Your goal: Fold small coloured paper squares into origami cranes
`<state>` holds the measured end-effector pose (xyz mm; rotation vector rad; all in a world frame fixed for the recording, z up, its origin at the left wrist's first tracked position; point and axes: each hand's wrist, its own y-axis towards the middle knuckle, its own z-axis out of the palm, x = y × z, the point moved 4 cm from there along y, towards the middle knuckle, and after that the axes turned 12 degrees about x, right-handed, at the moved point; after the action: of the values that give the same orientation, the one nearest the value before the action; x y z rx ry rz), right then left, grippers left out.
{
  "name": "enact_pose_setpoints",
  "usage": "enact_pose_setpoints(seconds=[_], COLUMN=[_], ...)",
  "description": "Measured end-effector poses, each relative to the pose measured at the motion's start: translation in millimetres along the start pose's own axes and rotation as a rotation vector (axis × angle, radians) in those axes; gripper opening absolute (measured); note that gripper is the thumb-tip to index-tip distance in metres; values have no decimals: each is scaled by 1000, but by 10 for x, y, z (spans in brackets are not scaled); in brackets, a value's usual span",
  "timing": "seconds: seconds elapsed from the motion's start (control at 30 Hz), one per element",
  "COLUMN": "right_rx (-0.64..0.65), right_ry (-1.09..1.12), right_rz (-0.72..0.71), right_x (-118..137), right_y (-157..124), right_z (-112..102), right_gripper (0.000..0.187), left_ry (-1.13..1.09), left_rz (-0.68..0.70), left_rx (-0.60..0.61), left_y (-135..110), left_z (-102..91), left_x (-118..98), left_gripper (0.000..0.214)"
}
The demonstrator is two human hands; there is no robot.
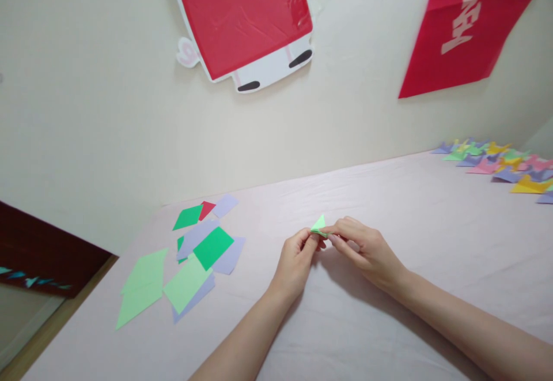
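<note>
A small piece of folded light green paper (319, 225) is held up just above the pale cloth-covered table (380, 340). My left hand (298, 257) pinches it from the left, thumb in front. From the right, my right hand (360, 248) grips its lower right edge between thumb and index finger. The paper's upper part rises to a point, while its lower part is partly hidden by my fingers. Left of my hands lie loose paper squares: light green ones (142, 280), dark green ones (213, 248) and lilac ones (231, 257), some overlapping.
Several folded paper pieces (510, 165) in yellow, pink, green and lilac stand in rows at the far right. A red paper scrap (207, 210) lies among the squares. Behind the table is a wall with a red-and-white cutout (246, 18) and a red poster (470, 35).
</note>
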<state>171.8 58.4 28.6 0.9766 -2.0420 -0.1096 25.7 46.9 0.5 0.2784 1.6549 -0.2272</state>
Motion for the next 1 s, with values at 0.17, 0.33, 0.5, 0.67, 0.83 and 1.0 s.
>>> enact_pose_setpoints(seconds=[0.17,0.33,0.5,0.67,0.83,1.0], right_rx=[21,11,-16,-28,-10,-101], right_ry=[-312,-368,-337,-466,-473,-376], right_rz=[-154,-144,-91,-62,7,443], right_x=[23,67,45,33,28,-592], right_y=[-13,-7,-2,6,27,89], right_z=[10,-18,-45,-7,-25,-760], right_gripper=[23,22,20,20,20,16], left_ry=[-66,-117,-106,55,221,268], left_rz=[15,4,-11,23,45,51], left_rx=[31,80,84,90,-5,-52], left_y=[-27,-31,-20,-31,-86,-102], left_z=[10,48,75,104,100,96], left_x=[-86,-76,-65,-82,-85,-58], left_gripper=[34,28,19,16,16,24])
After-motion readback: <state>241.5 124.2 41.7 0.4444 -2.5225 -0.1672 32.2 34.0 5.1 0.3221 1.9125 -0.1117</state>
